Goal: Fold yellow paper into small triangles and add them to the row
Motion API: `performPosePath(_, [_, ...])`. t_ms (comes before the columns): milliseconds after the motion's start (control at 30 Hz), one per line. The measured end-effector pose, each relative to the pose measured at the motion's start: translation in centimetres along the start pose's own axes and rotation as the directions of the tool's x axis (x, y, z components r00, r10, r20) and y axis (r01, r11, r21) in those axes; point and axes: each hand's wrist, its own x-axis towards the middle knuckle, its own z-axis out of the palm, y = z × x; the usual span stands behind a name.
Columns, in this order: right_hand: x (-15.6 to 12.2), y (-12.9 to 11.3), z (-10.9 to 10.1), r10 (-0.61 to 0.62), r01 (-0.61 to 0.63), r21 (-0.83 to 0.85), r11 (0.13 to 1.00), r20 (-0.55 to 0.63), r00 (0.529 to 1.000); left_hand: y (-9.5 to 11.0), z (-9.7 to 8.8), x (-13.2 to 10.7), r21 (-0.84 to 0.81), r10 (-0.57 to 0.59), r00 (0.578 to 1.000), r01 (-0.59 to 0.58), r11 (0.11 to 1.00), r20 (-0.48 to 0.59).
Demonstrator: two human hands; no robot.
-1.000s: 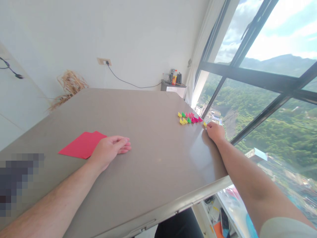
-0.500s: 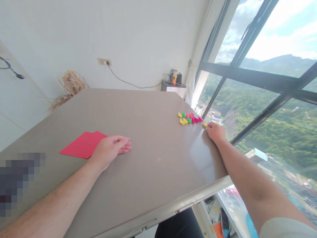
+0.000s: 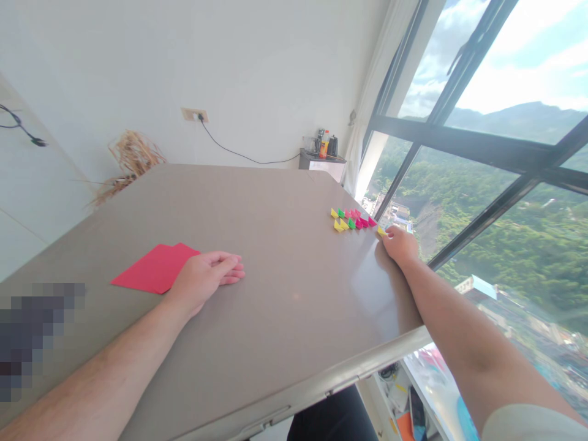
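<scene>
My left hand [image 3: 205, 277] lies flat on the grey table [image 3: 257, 245], fingers stretched out together, its heel over the corner of a red sheet of paper [image 3: 155, 268]. My right hand [image 3: 400, 244] rests at the table's right edge with its fingertips pinched on a small yellow folded paper piece [image 3: 381, 231]. Just beyond it sit several small folded paper pieces [image 3: 350, 218] in yellow, green and pink, set in two short rows.
A large window [image 3: 482, 141] runs along the right side, right next to the table edge. At the back wall stand a small cabinet with bottles [image 3: 323, 160], a wall socket with a cable [image 3: 193, 114] and a bundle of dry straw [image 3: 128, 160].
</scene>
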Motion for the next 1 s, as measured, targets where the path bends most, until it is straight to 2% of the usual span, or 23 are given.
performPosePath(100, [-0.6,-1.4,-0.8,-0.035,0.037,0.014,0.999,-0.116,0.993,-0.1,0.0,0.1,0.01,0.001,1.0,-0.001,1.0,0.003])
performPosePath(167, [-1.3,-3.7,-1.8,-0.087,0.095,0.032,0.995,-0.195,0.977,-0.2,-0.1,0.1,0.024,0.0,1.0,0.0,1.0,0.006])
performPosePath(267, [-3.2,-9.3,-3.5,-0.315,0.329,0.138,0.934,-0.116,0.942,-0.2,-0.1,0.2,0.045,0.006,1.0,-0.006,0.999,0.002])
performPosePath(333, [-5.2,-13.7,-4.0,-0.464,0.459,0.234,0.857,-0.037,0.885,-0.2,-0.1,0.2,0.046,0.021,1.0,-0.021,0.999,-0.003])
performPosePath(433, [-8.6,-20.0,-3.8,-0.654,0.59,0.384,0.71,0.049,0.755,-0.2,0.1,0.1,0.056,0.06,0.998,-0.06,0.997,0.009])
performPosePath(500, [-11.1,-23.3,-3.3,-0.71,0.601,0.46,0.654,0.1,0.697,-0.2,0.2,-0.3,0.14,0.111,0.993,-0.113,0.984,0.028])
performPosePath(567, [-13.1,-26.0,-2.9,-0.725,0.58,0.505,0.64,0.147,0.673,-0.2,0.4,-0.9,0.285,0.164,0.983,-0.179,0.942,0.078])
performPosePath(633, [-14.5,-28.4,-2.8,-0.724,0.564,0.523,0.639,0.161,0.671,-0.2,0.5,-1.3,0.413,0.229,0.958,-0.282,0.866,0.172])
performPosePath(700, [-15.2,-30.9,-2.9,-0.716,0.547,0.541,0.638,0.157,0.68,-0.1,0.7,-1.7,0.475,0.293,0.915,-0.395,0.786,0.276])
performPosePath(767, [-15.3,-33.4,-3.3,-0.732,0.53,0.576,0.622,0.188,0.655,0.0,0.9,-2.1,0.507,0.286,0.885,-0.449,0.736,0.368])
performPosePath(833, [-15.0,-36.1,-3.6,-0.788,0.524,0.638,0.564,0.226,0.573,0.2,1.1,-2.4,0.527,0.29,0.876,-0.467,0.71,0.386])
performPosePath(867, [-14.8,-37.3,-3.7,-0.799,0.528,0.639,0.559,0.244,0.55,0.4,1.1,-2.5,0.533,0.296,0.867,-0.483,0.695,0.401])
performPosePath(1000, [-14.2,-41.5,-3.3,-0.838,0.633,0.549,0.545,0.368,0.403,0.8,1.0,-2.9,0.585,0.292,0.831,-0.544,0.601,0.474])
